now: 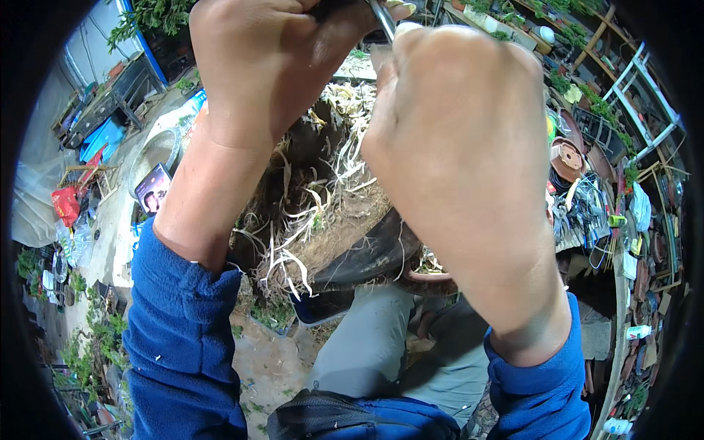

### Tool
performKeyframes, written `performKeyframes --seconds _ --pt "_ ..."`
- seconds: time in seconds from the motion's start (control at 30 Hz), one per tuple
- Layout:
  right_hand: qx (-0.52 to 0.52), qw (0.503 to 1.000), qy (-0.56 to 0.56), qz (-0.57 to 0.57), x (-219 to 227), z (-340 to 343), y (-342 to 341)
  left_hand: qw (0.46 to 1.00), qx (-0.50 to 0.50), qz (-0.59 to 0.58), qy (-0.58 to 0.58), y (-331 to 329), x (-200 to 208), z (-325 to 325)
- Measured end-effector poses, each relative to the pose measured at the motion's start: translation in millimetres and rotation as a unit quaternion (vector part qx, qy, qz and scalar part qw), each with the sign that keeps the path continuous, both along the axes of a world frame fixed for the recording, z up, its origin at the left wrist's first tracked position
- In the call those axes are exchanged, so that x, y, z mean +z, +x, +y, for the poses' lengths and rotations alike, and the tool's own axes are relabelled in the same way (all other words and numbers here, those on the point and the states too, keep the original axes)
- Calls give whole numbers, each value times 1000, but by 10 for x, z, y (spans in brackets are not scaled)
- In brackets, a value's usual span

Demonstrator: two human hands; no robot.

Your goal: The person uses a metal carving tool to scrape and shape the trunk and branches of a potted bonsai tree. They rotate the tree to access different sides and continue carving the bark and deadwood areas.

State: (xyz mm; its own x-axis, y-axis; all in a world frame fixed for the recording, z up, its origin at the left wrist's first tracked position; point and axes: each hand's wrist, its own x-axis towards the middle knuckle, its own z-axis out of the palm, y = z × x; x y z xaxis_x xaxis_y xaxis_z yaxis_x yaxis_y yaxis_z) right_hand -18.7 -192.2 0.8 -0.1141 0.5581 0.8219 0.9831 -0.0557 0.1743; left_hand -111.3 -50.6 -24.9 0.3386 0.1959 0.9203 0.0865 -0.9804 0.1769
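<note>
**Both hands up close, tool mostly cut off**

Left hand (264,62) and right hand (458,139) fill the view, fingers curled round a thin metal tool (382,18); only a short silvery bit shows, the rest runs off the top edge. Right below them sits a root ball (323,213) with pale stringy roots, in a dark pot (367,260) half hidden by the right wrist. Clutter around is too blurry to tell.

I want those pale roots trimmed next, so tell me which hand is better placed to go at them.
Probably the right hand: the thin metal tool shows at its thumb, above the root ball. The left hand is clenched beside it, its grip hidden.
</note>
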Motion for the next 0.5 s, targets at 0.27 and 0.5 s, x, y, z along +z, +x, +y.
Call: performKeyframes --seconds 0.27,0.5 --pt "77 992 6 102 -192 -18 82 999 34 -28 -2 -107 22 52" --pt "110 976 -33 184 -378 -23 199 975 110 -38 192 -159 135 -61"
